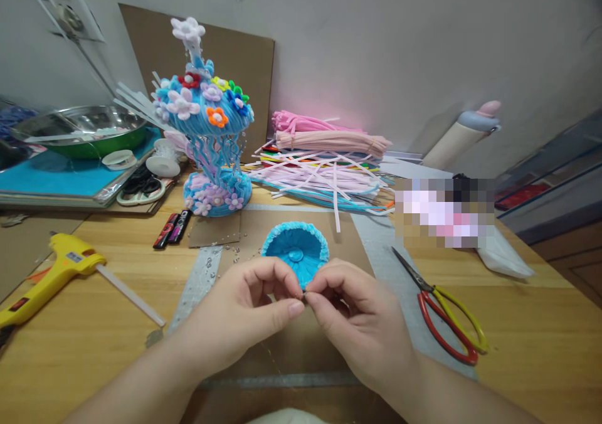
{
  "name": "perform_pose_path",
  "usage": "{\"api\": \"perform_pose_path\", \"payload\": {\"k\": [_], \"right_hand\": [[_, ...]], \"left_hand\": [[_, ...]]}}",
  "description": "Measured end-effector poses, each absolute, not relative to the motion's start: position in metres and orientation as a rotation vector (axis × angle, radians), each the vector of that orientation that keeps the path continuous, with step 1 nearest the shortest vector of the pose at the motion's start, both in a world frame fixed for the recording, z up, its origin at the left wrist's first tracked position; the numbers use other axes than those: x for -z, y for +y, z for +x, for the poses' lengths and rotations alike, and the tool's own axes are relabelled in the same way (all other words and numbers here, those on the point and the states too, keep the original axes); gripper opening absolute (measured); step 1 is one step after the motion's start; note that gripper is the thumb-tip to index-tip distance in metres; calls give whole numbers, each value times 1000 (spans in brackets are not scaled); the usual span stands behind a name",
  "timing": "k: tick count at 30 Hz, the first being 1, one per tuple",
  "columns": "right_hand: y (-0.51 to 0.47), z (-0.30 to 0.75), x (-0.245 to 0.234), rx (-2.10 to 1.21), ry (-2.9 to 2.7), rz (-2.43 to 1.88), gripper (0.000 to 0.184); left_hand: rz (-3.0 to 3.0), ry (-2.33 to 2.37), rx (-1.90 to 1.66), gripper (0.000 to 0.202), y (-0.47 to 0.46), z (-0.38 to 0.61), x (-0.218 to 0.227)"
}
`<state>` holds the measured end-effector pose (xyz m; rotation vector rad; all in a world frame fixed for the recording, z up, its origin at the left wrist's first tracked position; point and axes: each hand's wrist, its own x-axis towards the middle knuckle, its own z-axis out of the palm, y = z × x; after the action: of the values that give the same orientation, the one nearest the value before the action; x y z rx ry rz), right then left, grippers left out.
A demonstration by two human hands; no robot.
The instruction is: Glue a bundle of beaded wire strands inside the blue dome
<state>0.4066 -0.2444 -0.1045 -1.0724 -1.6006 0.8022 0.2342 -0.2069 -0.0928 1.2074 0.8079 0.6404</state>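
My left hand [249,311] and my right hand [362,317] meet fingertip to fingertip above the cardboard sheet [277,367]. Both are closed in a pinch, and what sits between the fingertips is too small to make out. Just beyond them is a blue fuzzy dome-shaped piece [277,246], its hollow side facing me, with a round button-like centre; my fingers cover its lower edge. Small clear beads [210,262] lie scattered to the left of it. A faint thin line, perhaps clear thread, shows below my left hand.
Scissors [435,292] with red and yellow handles lie at right. A yellow glue gun [70,261] with a glue stick is at left. Behind stand a blue flowered pipe-cleaner ornament [209,120] and pipe-cleaner bundles [329,142]. A metal bowl [89,129] and thread spool [163,157] are back left.
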Motion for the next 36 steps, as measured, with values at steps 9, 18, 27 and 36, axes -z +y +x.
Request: {"api": "perform_pose_path", "payload": {"k": [9, 18, 27, 36], "right_hand": [[-243, 406, 104, -837, -1525, -1091, 9], [-243, 405, 104, -976, -1491, -1052, 9], [-242, 402, 100, -1298, -1290, -937, 9], [-248, 402, 104, -1112, -1381, -1020, 9]], "left_hand": [[1098, 810, -659, 14, -208, 236, 94], [1025, 644, -684, 19, -210, 235, 95], [865, 661, -605, 23, -208, 236, 99], [850, 651, -555, 25, -208, 236, 100]]}}
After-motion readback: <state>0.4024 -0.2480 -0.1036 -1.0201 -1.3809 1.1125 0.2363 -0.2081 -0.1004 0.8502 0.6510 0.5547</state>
